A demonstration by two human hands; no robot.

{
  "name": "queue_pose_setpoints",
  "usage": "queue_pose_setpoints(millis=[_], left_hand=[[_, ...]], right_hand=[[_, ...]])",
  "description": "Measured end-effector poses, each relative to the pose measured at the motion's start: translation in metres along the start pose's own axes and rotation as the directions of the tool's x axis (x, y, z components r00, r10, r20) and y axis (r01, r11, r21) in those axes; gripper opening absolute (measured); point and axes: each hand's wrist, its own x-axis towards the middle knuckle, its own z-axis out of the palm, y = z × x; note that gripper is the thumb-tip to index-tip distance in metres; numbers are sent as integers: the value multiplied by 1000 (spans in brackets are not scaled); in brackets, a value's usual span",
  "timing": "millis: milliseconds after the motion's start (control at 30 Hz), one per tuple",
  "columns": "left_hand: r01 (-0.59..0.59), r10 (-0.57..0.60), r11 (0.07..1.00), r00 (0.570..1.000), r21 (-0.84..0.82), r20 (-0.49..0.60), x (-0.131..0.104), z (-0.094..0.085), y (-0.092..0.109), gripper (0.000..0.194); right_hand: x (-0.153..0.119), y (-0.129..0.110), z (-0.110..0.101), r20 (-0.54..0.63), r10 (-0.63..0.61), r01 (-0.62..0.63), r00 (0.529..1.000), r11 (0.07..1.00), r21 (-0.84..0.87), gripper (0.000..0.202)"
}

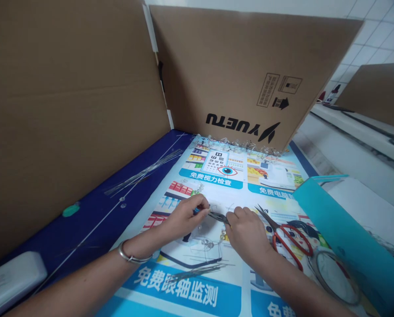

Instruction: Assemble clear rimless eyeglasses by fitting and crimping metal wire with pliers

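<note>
Above the printed sheet, my left hand (187, 215) is closed, thumb and fingers pinched together. A bit of blue shows at its fingertips, but what it holds is too small to name. My right hand (248, 231) is wrapped round a pair of pliers (219, 217), whose dark jaws point left and meet my left fingertips. Small clear beads (224, 234) hang or lie just below the pliers. Thin wire pieces (200, 270) lie in a bundle on the sheet below my hands. Red-handled scissors (291, 237) lie to the right of my right hand.
Cardboard panels (243, 66) stand at the back and left. More wires (144, 171) lie on the blue cloth. Clear beaded pieces (236, 144) line the back edge. A roll of tape (335, 277) and a teal folder (345, 237) are at right, a white case (15, 279) at left.
</note>
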Motion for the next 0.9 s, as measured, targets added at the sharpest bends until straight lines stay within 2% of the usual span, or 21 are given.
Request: queue_pose_setpoints(millis=[600, 900], left_hand=[[-2, 1, 997, 1000, 73, 13, 0, 0, 4, 7], [-72, 64, 986, 996, 148, 59, -1, 0, 0, 8]], right_hand=[[-2, -2, 4, 41, -8, 10, 999, 999, -35, 9], [-2, -3, 6, 45, -5, 6, 999, 1000, -23, 8]])
